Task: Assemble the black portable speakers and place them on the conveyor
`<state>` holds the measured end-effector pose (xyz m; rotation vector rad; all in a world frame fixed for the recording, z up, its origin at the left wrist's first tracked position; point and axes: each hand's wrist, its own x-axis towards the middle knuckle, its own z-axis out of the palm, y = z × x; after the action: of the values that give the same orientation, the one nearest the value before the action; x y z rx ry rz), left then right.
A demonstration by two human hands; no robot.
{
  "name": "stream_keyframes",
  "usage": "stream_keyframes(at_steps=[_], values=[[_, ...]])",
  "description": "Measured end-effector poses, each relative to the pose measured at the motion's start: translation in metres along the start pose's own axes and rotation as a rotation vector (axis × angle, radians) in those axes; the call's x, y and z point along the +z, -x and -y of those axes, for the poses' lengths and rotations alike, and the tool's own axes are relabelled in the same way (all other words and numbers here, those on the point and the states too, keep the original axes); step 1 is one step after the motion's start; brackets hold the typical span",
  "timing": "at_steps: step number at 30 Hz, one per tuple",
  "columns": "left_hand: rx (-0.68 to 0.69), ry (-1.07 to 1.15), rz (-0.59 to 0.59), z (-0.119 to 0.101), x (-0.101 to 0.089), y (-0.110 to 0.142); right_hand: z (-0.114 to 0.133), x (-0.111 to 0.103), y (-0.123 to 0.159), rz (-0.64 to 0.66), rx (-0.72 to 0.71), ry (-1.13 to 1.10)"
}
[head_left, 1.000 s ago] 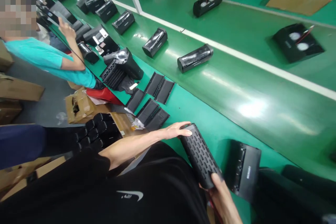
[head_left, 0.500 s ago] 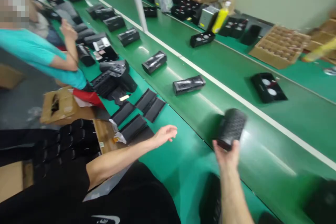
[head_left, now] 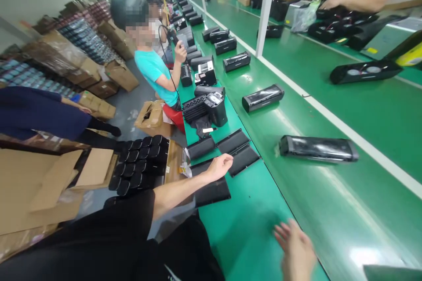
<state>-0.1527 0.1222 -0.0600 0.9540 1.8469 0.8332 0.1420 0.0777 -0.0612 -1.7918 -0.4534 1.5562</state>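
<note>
My left hand (head_left: 219, 167) hangs open over the green workbench (head_left: 244, 237), just beside several flat black ribbed panels (head_left: 242, 159); I cannot tell whether it touches them. My right hand (head_left: 295, 250) is blurred low at the frame's bottom edge, open and empty, near the edge of the green conveyor belt (head_left: 343, 210). The nearest thing on that belt is a long glossy black bar-shaped unit (head_left: 318, 149), well beyond my fingers. The textured black cylinder is not visible in this view.
More black units lie along the belt, with a white rail (head_left: 349, 142) beyond. A co-worker in a teal shirt (head_left: 153, 72) holds a corded tool. Stacked black cylinders (head_left: 140, 164) and cardboard cartons (head_left: 151, 118) stand left. Another person's hands (head_left: 349, 4) work at the far bench.
My right hand no longer holds the textured black cylinder and is now open and low. My view has swung up and back, showing more of the room. The left hand stays open.
</note>
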Motion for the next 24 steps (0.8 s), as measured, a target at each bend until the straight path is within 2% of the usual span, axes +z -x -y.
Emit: stream_keyframes(at_steps=[2, 4, 6, 8, 10, 12, 15, 16, 20, 22, 24], values=[[-0.012, 0.038, -0.005, -0.003, 0.006, -0.01, -0.018, 0.065, -0.011, 0.095, 0.01, 0.126], [-0.018, 0.087, -0.004, -0.006, 0.008, -0.012, -0.024, 0.121, -0.025, 0.17, -0.01, 0.244], [-0.021, 0.138, -0.01, -0.008, 0.003, -0.007, -0.022, 0.155, -0.038, 0.203, -0.039, 0.347], [-0.03, 0.191, -0.024, -0.006, -0.005, -0.001, -0.018, 0.163, -0.046, 0.218, -0.066, 0.426], [-0.054, 0.247, -0.036, -0.002, -0.012, 0.004, -0.014, 0.15, -0.047, 0.226, -0.092, 0.483], [-0.097, 0.309, -0.023, 0.003, -0.011, 0.005, -0.011, 0.125, -0.042, 0.233, -0.117, 0.519], [-0.2, 0.403, 0.096, 0.006, 0.009, 0.006, -0.007, 0.087, -0.019, 0.257, -0.139, 0.524], [-0.26, 0.456, 0.203, 0.005, 0.018, 0.008, -0.006, 0.077, -0.008, 0.266, -0.14, 0.509], [-0.571, 0.806, 0.85, -0.006, 0.049, 0.033, -0.014, 0.047, 0.044, 0.211, -0.125, 0.389], [-0.659, 0.912, 1.02, -0.013, 0.055, 0.046, -0.022, 0.024, 0.071, 0.075, -0.116, 0.326], [-0.7, 0.942, 1.086, -0.018, 0.057, 0.056, -0.031, -0.011, 0.102, -0.15, -0.114, 0.282]])
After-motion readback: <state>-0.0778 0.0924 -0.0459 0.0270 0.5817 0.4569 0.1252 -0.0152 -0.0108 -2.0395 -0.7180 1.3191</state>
